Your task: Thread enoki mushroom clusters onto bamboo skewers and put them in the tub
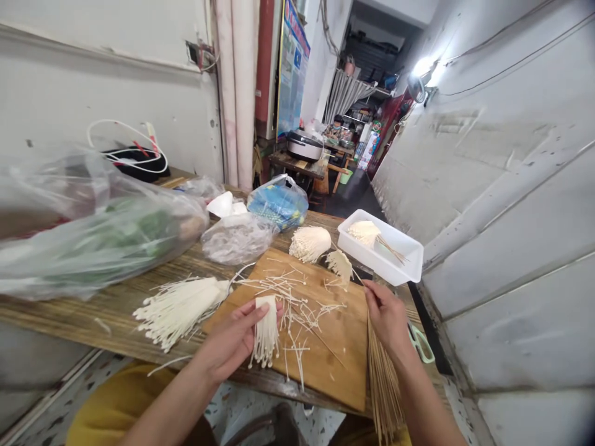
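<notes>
My left hand (239, 337) pinches a small bunch of enoki mushrooms (266, 334), caps hanging down, over the near left edge of a wooden cutting board (346, 353). My right hand (385, 310) is closed on a thin bamboo skewer (357, 274) at the board's right side. A flat fan of enoki (340, 265) lies along that skewer; whether it is threaded on, I cannot tell. Under my right forearm lies a bundle of bamboo skewers (383, 390). Loose enoki stems (297, 303) are scattered over the board. A larger enoki clump (183, 306) rests to its left.
Behind the board sit another enoki bunch (310, 243) and a white plastic tray (390, 266) holding skewered enoki. Green-handled scissors (422, 344) lie at the right edge. Plastic bags (239, 238), a blue-filled bag (279, 203) and a large bag of greens (116, 229) stand left.
</notes>
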Motion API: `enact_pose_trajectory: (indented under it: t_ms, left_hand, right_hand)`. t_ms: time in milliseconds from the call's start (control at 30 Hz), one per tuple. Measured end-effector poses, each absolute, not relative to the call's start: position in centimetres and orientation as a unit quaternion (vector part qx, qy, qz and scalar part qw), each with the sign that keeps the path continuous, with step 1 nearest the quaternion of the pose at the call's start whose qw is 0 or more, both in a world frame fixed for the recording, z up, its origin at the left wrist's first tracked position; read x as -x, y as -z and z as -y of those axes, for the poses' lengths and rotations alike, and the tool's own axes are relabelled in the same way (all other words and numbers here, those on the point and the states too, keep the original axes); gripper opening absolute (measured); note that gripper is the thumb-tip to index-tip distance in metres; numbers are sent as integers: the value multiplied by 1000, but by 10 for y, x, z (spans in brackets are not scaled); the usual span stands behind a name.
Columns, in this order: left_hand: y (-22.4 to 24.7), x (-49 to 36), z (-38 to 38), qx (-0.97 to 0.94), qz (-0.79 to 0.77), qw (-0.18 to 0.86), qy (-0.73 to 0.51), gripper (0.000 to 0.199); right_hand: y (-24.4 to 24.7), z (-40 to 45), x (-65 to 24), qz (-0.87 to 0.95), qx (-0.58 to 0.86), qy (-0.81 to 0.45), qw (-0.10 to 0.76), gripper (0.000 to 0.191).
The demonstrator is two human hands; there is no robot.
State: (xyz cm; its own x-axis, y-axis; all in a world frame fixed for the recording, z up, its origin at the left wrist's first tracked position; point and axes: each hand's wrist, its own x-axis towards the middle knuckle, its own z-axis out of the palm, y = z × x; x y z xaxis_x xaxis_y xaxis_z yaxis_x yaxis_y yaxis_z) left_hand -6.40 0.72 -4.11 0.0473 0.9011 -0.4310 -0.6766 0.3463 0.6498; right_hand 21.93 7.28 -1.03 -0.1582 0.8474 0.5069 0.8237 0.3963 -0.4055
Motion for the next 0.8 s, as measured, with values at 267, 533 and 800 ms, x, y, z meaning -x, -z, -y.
enact_pose_trajectory:
  t_ms: [267,533,800]
  left_hand:
    - [30,53,-10,-146,-378,729,-552,14]
    - [17,53,-10,-190,-413,709,-539,13]
    - [9,51,-8,-227,-401,719,-521,25]
  right_hand:
    - [-31,-32,-225,782,479,-24,399,19]
    - [-37,-2,-231,870,381,-113,291,27]
    - [-35,-1,-229,879,390,-115,248,30]
